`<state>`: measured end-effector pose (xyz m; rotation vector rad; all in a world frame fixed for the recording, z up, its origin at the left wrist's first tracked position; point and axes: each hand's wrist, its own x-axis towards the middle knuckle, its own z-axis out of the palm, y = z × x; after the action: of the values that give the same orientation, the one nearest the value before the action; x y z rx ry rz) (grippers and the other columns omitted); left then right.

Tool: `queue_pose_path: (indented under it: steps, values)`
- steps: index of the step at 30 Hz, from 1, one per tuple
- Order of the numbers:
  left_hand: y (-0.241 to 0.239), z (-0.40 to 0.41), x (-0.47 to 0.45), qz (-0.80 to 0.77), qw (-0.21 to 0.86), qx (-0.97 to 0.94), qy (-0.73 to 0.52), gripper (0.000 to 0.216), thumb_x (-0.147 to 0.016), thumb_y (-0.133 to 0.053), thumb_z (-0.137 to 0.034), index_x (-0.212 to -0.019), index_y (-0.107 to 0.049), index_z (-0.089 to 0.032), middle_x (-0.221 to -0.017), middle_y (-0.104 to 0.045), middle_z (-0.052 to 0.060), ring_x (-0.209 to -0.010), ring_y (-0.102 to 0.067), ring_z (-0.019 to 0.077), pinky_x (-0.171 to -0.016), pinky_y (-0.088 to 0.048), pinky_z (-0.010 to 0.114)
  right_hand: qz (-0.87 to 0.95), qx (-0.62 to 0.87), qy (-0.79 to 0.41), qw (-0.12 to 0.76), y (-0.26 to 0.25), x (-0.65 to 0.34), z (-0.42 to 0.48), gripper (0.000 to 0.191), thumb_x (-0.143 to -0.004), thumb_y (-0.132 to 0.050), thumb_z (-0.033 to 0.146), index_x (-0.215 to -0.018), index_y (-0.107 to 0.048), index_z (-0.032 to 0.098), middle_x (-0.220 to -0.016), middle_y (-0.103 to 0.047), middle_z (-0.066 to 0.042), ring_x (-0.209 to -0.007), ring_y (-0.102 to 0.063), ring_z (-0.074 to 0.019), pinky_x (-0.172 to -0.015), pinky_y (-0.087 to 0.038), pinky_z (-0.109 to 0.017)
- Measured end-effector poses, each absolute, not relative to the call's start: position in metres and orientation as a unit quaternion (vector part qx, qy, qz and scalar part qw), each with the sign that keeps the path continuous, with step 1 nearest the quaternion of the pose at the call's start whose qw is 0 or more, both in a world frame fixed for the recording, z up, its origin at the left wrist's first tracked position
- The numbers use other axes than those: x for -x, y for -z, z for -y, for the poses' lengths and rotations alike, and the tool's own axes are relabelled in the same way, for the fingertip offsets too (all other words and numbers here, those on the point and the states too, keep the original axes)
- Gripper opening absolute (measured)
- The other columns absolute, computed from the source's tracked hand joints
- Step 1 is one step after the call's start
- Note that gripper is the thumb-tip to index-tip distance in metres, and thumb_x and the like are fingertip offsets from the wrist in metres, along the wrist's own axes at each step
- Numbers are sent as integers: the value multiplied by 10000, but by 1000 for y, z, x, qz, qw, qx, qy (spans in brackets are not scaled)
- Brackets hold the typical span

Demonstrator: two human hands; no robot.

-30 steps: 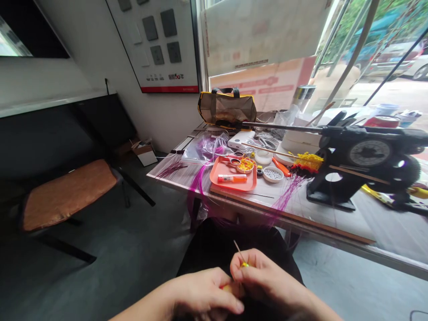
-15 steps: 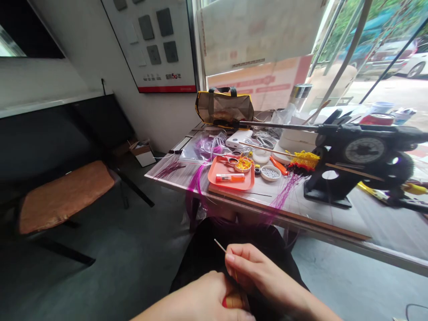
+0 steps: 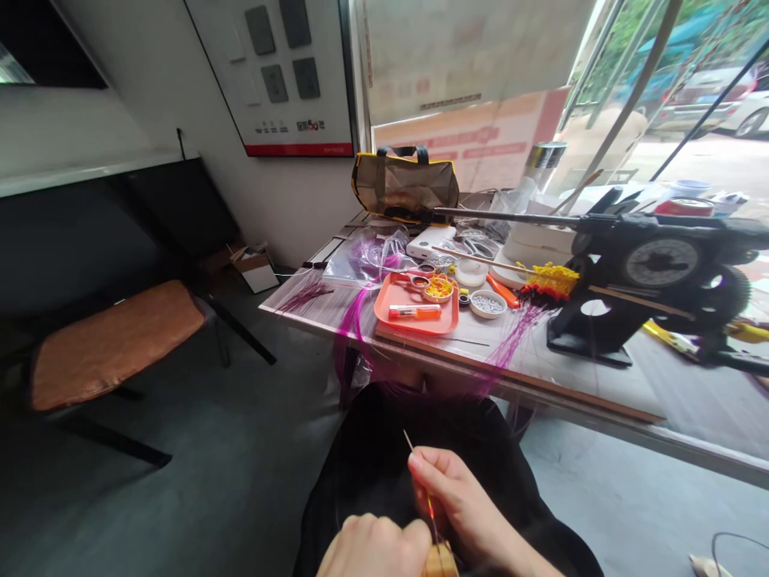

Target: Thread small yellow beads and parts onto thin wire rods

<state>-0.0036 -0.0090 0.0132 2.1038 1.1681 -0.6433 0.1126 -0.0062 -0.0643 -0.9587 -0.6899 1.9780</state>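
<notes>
Over my dark-clothed lap, my right hand (image 3: 453,498) pinches a thin pointed rod (image 3: 408,440) between thumb and fingers, its tip sticking out forward. Below those fingers runs a short red and yellow length (image 3: 431,508), with dark thin lines leading down to a small wooden block (image 3: 441,559). My left hand (image 3: 373,550) is closed beside my right hand, back of the hand up, and appears to grip the block; its fingertips are hidden. The block's lower part is cut off by the picture's bottom edge.
On the table (image 3: 625,445) ahead stand an orange tray (image 3: 414,324) with scissors (image 3: 420,288) and a lighter-like tube (image 3: 414,312), a dish of beads (image 3: 488,304), purple threads (image 3: 513,340) and a black geared device (image 3: 661,272). A brown-seated chair (image 3: 120,344) stands left.
My left hand has shifted, uncovering more of the wooden block. My right hand has moved slightly right and down, and the rod now points more steeply upward.
</notes>
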Motion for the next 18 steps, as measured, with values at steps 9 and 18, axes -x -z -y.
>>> queue_pose_path:
  steps: [9, 18]
  values:
    - [-1, 7, 4, -500, 433, -741, 117, 261, -780, -483, -411, -720, -601, -187, -507, -411, -35, -483, -415, 137, -469, -249, 251, 249, 372, -767, 459, 60, -112, -7, 491, -670, -660, 567, -533, -369, 195, -391, -291, 117, -336, -173, -21, -332, -124, -176]
    - [10, -12, 52, -449, 627, -614, -170, 645, -669, -557, -645, -1117, -403, -207, -551, -352, -98, -469, -282, 78, -427, -224, 198, 254, 416, -537, 688, 9, -164, -17, 365, -697, -698, 439, -573, -481, 174, -532, -413, 51, -475, -339, -72, -434, -333, -169]
